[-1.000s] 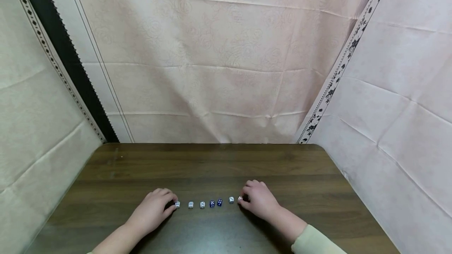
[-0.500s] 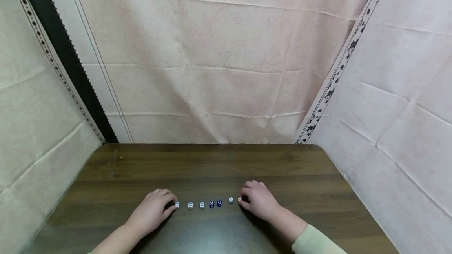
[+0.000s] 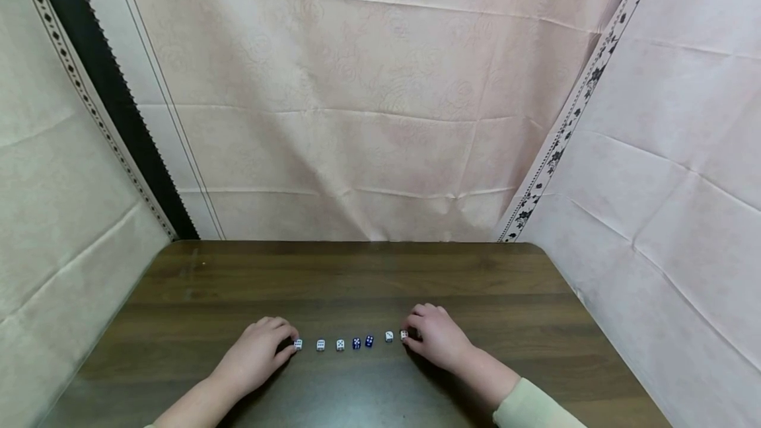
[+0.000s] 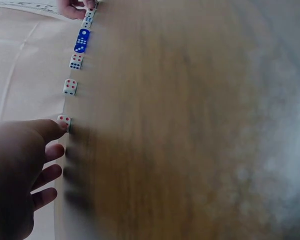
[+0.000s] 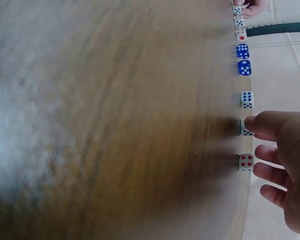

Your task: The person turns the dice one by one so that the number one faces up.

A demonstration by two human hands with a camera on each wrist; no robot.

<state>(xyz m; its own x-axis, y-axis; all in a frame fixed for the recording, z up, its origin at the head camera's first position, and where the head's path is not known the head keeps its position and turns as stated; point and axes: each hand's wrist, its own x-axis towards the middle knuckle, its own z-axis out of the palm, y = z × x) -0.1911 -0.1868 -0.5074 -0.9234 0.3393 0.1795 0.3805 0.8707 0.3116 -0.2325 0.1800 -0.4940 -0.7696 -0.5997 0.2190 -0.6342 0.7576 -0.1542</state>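
Note:
A row of small dice lies on the brown wooden table (image 3: 345,388). My left hand (image 3: 258,352) pinches the white die (image 3: 298,345) at the row's left end, the thumb over its near face. My right hand (image 3: 438,339) pinches a white die (image 3: 404,335) near the right end. Between the hands come two white dice, two blue dice (image 3: 357,343) close together, then another white die (image 3: 389,336). One more white die with red dots (image 5: 246,162) stands beside the right hand's lower fingers in the right wrist view; the hand hides it in the head view.
Pale cloth (image 3: 368,98) hangs behind the table's far edge and along both sides. A black strip (image 3: 119,98) runs down the left corner, and a patterned border (image 3: 571,124) down the right. A light green sleeve (image 3: 535,405) covers the right forearm.

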